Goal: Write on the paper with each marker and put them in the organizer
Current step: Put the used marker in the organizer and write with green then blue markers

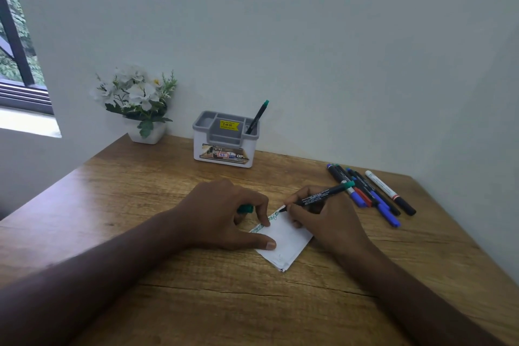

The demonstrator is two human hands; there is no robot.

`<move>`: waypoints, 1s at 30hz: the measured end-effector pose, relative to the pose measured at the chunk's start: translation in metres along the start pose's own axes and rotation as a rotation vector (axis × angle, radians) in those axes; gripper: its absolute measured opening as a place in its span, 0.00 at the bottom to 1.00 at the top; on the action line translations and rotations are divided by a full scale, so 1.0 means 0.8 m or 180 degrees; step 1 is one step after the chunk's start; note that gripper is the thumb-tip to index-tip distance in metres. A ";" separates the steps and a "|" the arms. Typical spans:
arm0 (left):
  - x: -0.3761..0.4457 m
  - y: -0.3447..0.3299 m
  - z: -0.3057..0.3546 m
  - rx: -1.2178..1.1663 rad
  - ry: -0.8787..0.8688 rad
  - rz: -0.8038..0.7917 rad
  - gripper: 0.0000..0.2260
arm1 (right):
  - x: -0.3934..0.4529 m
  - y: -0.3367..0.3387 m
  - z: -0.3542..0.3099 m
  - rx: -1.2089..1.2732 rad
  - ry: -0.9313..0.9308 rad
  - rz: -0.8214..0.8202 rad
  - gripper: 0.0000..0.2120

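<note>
A small folded white paper (283, 241) lies on the wooden table (140, 205), with green scribbles along its top edge. My right hand (323, 222) grips a black marker with a green end (323, 196), its tip touching the paper's upper corner. My left hand (227, 213) presses the paper with thumb and forefinger and holds the green cap (245, 208) under its curled fingers. The grey and white organizer (224, 143) stands at the back, with one green-ended marker (257, 116) upright in its right slot. Several loose markers (368, 191) lie to the right.
A white pot of artificial white flowers (137, 101) stands at the back left beside the wall. The wall runs close behind the organizer. A window opening is at the far left. The table's right edge slants down past the loose markers.
</note>
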State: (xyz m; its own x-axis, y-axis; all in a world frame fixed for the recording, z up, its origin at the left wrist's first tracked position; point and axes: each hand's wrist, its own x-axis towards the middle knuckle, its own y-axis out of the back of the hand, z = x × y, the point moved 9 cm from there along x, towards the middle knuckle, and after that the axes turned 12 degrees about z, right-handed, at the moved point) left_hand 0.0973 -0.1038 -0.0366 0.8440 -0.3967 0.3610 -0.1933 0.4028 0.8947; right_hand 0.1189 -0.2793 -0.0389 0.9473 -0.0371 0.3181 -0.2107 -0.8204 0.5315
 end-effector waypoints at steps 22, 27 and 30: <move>0.000 -0.001 -0.004 0.0067 0.0025 0.0006 0.26 | 0.002 0.002 0.004 -0.0090 -0.0006 0.0037 0.03; 0.001 -0.002 -0.003 0.0050 0.0030 -0.0027 0.25 | 0.003 0.004 0.007 -0.0069 -0.0084 0.0070 0.03; 0.001 -0.002 -0.002 0.0043 0.0048 -0.0076 0.24 | 0.003 0.002 0.009 -0.0125 -0.0096 0.0036 0.03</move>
State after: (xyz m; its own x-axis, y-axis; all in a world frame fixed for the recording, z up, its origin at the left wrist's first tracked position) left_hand 0.0989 -0.1032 -0.0384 0.8558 -0.3937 0.3356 -0.1797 0.3821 0.9065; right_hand 0.1229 -0.2848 -0.0428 0.9515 -0.0640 0.3008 -0.2302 -0.7969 0.5585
